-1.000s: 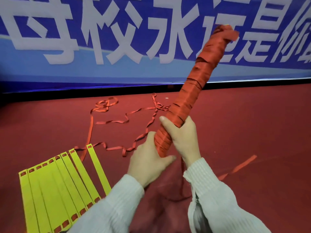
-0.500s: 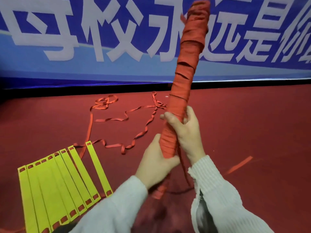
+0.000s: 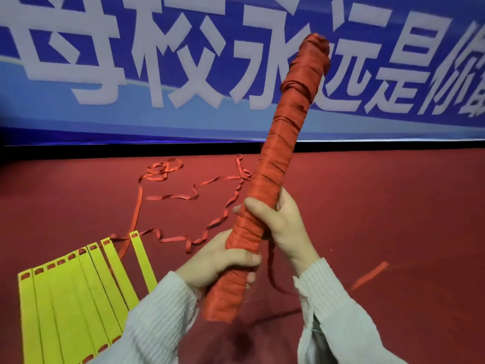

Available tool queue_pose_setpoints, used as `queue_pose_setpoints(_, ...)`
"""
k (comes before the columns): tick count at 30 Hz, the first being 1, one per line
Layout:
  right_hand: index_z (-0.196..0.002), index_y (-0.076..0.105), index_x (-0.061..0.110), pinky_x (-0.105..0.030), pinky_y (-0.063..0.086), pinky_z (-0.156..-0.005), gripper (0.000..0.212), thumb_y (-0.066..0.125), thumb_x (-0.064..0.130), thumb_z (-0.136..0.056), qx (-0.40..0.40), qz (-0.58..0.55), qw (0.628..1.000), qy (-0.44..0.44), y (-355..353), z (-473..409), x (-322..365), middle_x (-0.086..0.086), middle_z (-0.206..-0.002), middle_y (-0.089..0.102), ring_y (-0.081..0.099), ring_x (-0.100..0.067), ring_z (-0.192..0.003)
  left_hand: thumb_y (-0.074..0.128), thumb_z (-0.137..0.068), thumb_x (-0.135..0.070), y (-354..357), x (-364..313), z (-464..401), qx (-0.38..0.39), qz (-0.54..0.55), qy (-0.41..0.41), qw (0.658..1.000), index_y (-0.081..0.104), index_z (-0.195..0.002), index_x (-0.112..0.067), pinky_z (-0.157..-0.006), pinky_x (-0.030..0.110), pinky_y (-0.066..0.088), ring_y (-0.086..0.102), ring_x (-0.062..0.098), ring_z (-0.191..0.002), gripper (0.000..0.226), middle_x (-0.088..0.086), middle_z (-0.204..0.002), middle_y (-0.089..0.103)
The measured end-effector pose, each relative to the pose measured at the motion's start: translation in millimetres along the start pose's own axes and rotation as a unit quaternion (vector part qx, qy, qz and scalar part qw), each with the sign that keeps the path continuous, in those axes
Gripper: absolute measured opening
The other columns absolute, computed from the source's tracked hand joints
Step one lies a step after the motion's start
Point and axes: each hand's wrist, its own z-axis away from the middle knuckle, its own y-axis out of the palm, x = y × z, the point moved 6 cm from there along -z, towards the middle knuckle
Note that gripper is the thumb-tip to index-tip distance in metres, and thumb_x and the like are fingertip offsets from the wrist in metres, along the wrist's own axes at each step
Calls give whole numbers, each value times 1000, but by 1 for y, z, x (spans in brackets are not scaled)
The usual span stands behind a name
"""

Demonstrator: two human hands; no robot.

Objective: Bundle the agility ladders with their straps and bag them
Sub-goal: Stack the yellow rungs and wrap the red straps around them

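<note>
A long strap-wrapped ladder bundle [image 3: 278,164] stands nearly upright, top tilted right. The left hand [image 3: 220,258] grips near its lower end; the right hand [image 3: 282,224] grips just above. Yellow rungs [image 3: 73,290] and loose strap [image 3: 183,198] lie on the red floor [image 3: 393,206].

A dark red carpeted floor [image 3: 380,211] covers the near and middle ground. Along its far edge runs a black baseboard strip [image 3: 78,151]. Above the strip hangs a blue fabric banner [image 3: 105,122] spanning left to right, printed with large white Chinese characters [image 3: 183,48].
</note>
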Motion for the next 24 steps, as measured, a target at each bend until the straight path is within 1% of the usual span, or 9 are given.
queue_pose_setpoints(2,-104,59,20,-57,60,-78,50,87,40,-69,-81,118,989,-35,-9,-2,3,-5,-87,75,74,-35,-84,79,-72,-14,-3,1,-3,-43,-20,-4,999,60,-102,-6,-55,32,55,65,24,-60,37,13,-75,64)
queue_pose_setpoints(4,-102,59,30,-52,58,-80,49,84,54,-67,-157,235,958,-49,-19,-1,4,9,-82,76,73,-19,-78,89,-66,-32,-9,2,-8,-130,-174,45,975,61,-106,-13,-66,38,57,67,18,-69,53,5,-83,72)
queue_pose_setpoints(6,-106,57,31,-48,58,-81,49,86,49,-70,-148,229,961,-48,-21,-1,4,14,-86,75,73,-15,-81,89,-63,-42,-9,-3,-6,-184,-282,96,937,63,-105,-25,-71,40,56,66,15,-70,52,-4,-83,72)
queue_pose_setpoints(9,-115,58,17,-45,61,-82,48,84,31,-77,-39,0,999,2,-13,-5,-2,-3,-98,74,75,-27,-94,84,-74,-17,-6,-7,-7,-150,-215,118,958,62,-98,-16,-60,40,53,60,20,-58,33,-1,-69,62)
queue_pose_setpoints(10,-116,60,15,-40,60,-80,43,81,31,-82,-23,-9,1000,13,-13,-5,-1,-7,-98,73,74,-24,-93,83,-77,-10,-6,-6,-8,-155,-194,121,961,61,-95,-14,-58,40,52,59,20,-56,29,0,-67,61)
queue_pose_setpoints(14,-120,67,30,-28,51,-75,43,76,52,-84,-92,291,950,-74,-35,-2,9,11,-91,75,64,-9,-73,81,-72,-30,-17,-8,-5,-247,-269,145,919,59,-88,-26,-64,48,55,64,25,-61,27,-4,-67,66)
queue_pose_setpoints(17,-121,71,35,-21,46,-71,34,78,35,-88,-43,370,911,-175,-35,1,18,12,-94,68,59,-8,-74,78,-69,-39,-32,-10,-4,-301,-279,132,902,61,-89,-29,-66,47,57,68,24,-64,28,-4,-69,69)
queue_pose_setpoints(20,-110,78,32,-31,50,-68,21,76,25,-90,-22,418,872,-255,-27,4,24,15,-94,66,65,-13,-81,81,-71,-36,-39,-12,-4,-318,-234,116,911,64,-91,-24,-63,45,58,68,24,-62,29,0,-71,70)
queue_pose_setpoints(24,-89,71,14,-33,50,-69,9,71,6,-85,-83,425,836,-338,-19,8,27,7,-88,62,60,-14,-79,79,-85,-5,-36,-19,0,-269,-57,91,957,60,-97,-8,-50,30,51,60,17,-55,22,6,-69,61)
